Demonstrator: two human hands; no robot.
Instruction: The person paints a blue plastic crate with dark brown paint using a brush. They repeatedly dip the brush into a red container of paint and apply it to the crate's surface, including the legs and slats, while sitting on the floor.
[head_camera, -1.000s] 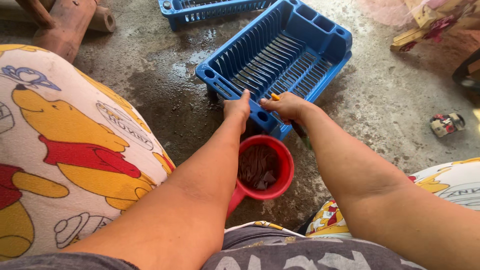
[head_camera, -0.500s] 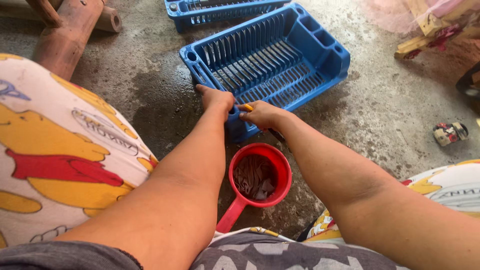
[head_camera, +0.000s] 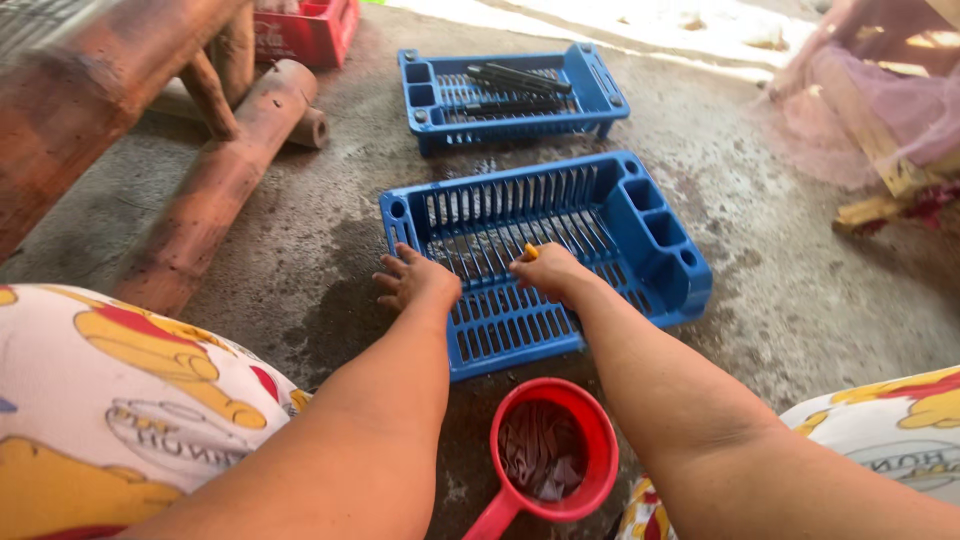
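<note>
Here, head view only:
Left hand (head_camera: 415, 282): fingers spread and released, palm down, resting on the near left rim of the near rack (head_camera: 660, 255); it grasps nothing.
Right hand (head_camera: 548, 270): clenched over a small yellow-orange thing (head_camera: 530, 252), of which only a tip shows past the knuckles; what it is cannot be told. The fist lies on the slatted floor of the near rack.
Near rack: blue plastic dish rack on the wet concrete floor (head_camera: 800, 300), slats along its middle, square pockets down its right side. Nothing lies in it but the hands.
Far rack (head_camera: 600, 95): a second blue rack, just beyond the first and apart from it. Several dark, long utensils (head_camera: 515, 85) lie across its slats; their kind is too small to tell.
Scoop (head_camera: 555, 455): red, round, with a handle pointing to the lower left, on the floor between the forearms, just short of the near rack's near edge. It holds dark water.
Around: a red crate (head_camera: 315, 30) at the top left, reddish logs (head_camera: 215, 195) to the left, pink netting (head_camera: 860, 110) at the right.
Change from half a second ago: the view has tipped up, so the far rack and crate now show in full. Both hands have gone further in, from the rack's near corner to its slats.
</note>
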